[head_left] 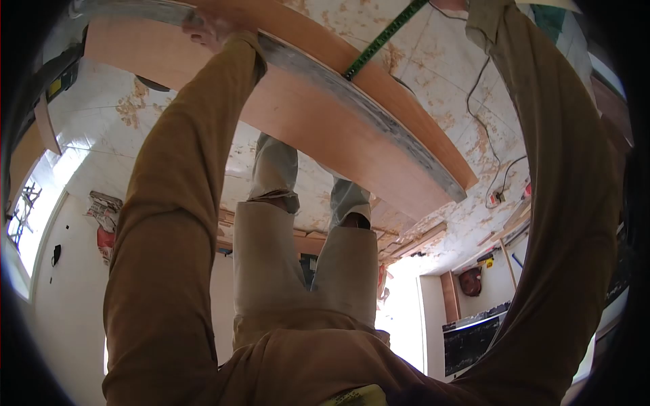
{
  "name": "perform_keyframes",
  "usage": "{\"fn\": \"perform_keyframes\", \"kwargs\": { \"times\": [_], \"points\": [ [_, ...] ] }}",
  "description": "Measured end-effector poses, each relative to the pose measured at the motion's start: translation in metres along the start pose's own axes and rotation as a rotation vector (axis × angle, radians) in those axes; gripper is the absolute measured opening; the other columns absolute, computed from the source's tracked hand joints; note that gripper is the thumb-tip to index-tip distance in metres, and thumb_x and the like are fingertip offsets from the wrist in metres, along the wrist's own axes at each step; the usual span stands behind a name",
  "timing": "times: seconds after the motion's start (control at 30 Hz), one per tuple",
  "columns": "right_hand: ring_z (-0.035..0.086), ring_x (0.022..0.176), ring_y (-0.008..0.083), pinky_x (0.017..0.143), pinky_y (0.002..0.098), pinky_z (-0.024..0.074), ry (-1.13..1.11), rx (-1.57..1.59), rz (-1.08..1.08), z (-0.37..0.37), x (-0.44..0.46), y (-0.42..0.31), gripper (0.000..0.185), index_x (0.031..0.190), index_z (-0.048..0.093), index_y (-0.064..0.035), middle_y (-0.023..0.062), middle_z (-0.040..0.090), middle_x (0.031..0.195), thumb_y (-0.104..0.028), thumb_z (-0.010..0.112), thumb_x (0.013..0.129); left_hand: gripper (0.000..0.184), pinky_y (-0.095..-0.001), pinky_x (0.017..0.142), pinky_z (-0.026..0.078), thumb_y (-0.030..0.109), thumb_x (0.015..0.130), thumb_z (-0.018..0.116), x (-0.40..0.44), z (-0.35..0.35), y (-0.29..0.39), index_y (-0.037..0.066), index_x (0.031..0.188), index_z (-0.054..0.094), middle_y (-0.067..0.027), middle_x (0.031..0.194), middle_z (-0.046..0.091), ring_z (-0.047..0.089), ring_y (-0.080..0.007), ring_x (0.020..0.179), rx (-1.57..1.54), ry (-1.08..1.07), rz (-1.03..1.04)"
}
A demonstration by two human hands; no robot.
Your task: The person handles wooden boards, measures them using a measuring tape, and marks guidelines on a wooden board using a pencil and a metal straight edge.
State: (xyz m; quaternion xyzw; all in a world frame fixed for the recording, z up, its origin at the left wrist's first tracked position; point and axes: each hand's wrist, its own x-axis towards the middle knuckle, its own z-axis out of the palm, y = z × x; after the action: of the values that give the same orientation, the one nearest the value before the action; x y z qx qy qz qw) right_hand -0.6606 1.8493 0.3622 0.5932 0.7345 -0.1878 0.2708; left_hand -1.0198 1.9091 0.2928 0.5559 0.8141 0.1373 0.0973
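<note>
A long curved wooden panel (338, 139) with a grey, roughly coated edge spans the upper view above the floor. My left hand (211, 30) has its fingers curled over that edge; part of the hand is lost against the panel. A green tape measure blade (386, 39) with dark markings lies at an angle, its lower end touching the panel's edge. It runs up out of view beside my right hand (456, 4). Only a sliver of that hand shows at the top border, so its fingers and anything in them are hidden.
The pale tiled floor (318, 196) has brownish stains. A dark cable (482, 122) winds across it on the right to a plug (496, 197). Wooden strips (423, 240) lie behind my legs. A dark red bag (470, 281) sits at the lower right.
</note>
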Motion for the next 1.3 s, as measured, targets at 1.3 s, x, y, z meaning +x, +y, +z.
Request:
{"fn": "perform_keyframes", "kwargs": {
  "times": [1.3],
  "points": [
    [0.055, 0.115, 0.0358, 0.098, 0.0440, 0.0476, 0.711, 0.003, -0.369, -0.404, 0.569, -0.145, 0.031, 0.112, 0.069, -0.0072, 0.0163, 0.063, 0.122, -0.011, 0.061, 0.083, 0.105, -0.0582, 0.119, 0.008, 0.031, 0.080, 0.078, 0.187, -0.024, -0.049, -0.003, 0.154, 0.011, -0.0299, 0.159, 0.016, 0.014, -0.0426, 0.150, -0.577, -0.144, -0.027]
  ]
}}
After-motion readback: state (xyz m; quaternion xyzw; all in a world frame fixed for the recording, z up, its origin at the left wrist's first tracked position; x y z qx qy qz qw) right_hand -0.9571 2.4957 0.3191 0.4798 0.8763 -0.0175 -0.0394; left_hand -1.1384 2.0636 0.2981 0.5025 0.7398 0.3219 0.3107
